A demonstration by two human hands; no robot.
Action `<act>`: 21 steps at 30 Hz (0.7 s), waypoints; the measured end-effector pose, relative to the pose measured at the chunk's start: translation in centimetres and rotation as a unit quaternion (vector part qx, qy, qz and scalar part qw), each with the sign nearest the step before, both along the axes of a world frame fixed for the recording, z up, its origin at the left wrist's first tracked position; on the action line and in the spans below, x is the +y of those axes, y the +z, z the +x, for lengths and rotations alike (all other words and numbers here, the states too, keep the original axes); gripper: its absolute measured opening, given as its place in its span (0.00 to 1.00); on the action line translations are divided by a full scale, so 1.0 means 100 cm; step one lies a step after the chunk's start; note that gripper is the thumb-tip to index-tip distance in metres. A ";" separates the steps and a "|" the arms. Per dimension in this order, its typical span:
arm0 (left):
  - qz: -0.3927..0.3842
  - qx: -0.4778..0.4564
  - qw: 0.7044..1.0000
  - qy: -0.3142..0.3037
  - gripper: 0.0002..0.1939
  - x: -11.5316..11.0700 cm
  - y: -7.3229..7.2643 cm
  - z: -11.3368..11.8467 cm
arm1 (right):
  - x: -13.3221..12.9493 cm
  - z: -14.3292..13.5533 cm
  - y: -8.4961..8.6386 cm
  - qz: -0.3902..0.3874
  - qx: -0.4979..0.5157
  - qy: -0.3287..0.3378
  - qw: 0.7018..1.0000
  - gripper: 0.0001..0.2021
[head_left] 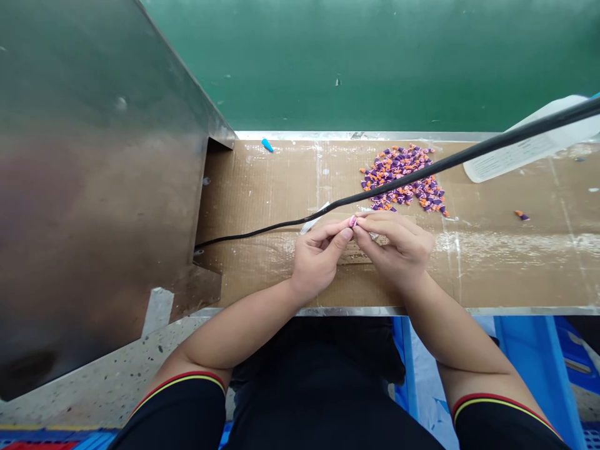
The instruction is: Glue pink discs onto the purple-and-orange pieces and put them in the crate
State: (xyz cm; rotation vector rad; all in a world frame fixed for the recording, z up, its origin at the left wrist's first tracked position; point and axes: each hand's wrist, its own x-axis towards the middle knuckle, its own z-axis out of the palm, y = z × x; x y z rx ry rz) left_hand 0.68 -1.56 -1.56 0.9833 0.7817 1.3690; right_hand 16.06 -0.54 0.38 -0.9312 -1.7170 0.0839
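Between the fingertips of both hands is a small pink and purple piece, mostly covered by the fingers. My left hand pinches it from the left, thumb against forefinger. From the right, my right hand closes thumb and fingers on the same piece. Just beyond the hands lies a pile of small purple and orange pieces on the cardboard. Under the hands sits a flat strip of cardboard, partly hidden, with a bit of clear plastic by its left end.
A black cable crosses above the cardboard-covered bench. At left stands a large metal housing. A white bottle lies at the right, near a single purple-orange piece. One blue piece lies at the back left.
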 end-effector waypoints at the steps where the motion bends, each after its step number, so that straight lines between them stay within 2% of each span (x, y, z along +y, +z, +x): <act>1: -0.002 0.000 1.000 0.000 0.10 0.000 0.000 0.001 | 0.001 0.000 0.000 0.001 0.001 0.002 1.000 0.10; 7: -0.024 -0.016 0.999 -0.024 0.19 -0.001 -0.005 0.001 | -0.004 0.011 0.018 -0.015 -0.053 -0.012 0.998 0.09; 11: -0.037 0.004 0.999 -0.027 0.21 0.003 -0.012 -0.003 | -0.028 0.034 0.025 -0.067 -0.136 -0.035 0.988 0.10; 14: -0.036 0.025 0.999 -0.018 0.17 0.006 -0.015 -0.004 | -0.054 0.050 0.014 -0.120 -0.221 -0.016 0.968 0.09; 18: -0.011 0.054 0.998 -0.015 0.14 0.006 -0.014 -0.002 | -0.083 0.054 -0.008 -0.103 -0.333 -0.002 0.937 0.13; 21: 0.006 0.069 0.998 -0.009 0.12 0.004 -0.012 -0.001 | -0.098 0.052 -0.020 -0.096 -0.320 -0.021 0.942 0.14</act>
